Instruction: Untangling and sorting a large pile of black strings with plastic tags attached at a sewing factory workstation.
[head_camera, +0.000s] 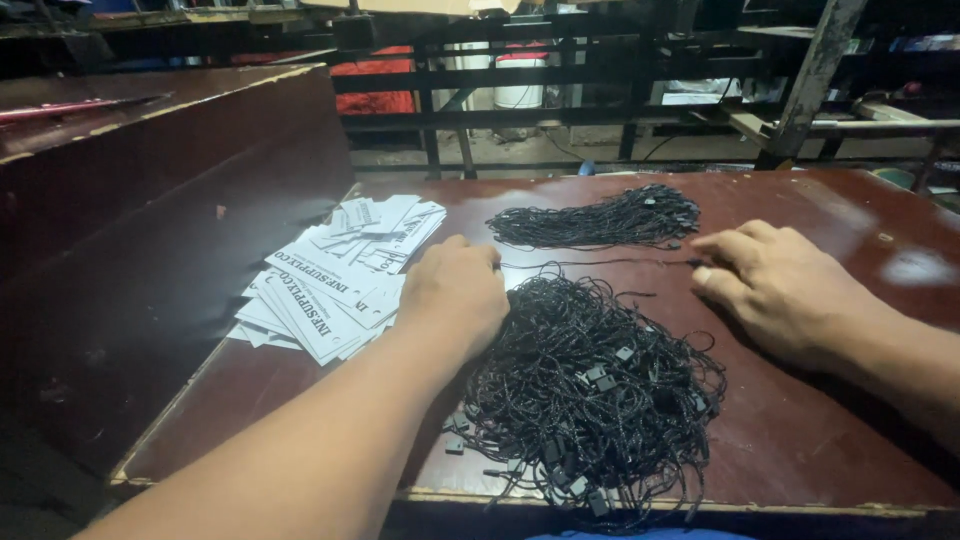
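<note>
My left hand (455, 290) rests knuckles-up on the dark red table (800, 440), fingers curled at the left edge of a big tangled heap of black cords (590, 390) with small plastic clasps. A single black cord (590, 263) stretches taut between my two hands. My right hand (770, 285) pinches its far end near the table's middle right. A second, neater bundle of black cords (600, 220) lies farther back. A spread pile of white printed paper tags (335, 275) sits just left of my left hand.
A raised dark wooden surface (130, 180) borders the table on the left. Black metal framing (560, 80) and shelving stand behind the table. The table's near edge (700, 500) is chipped, with cords hanging over it.
</note>
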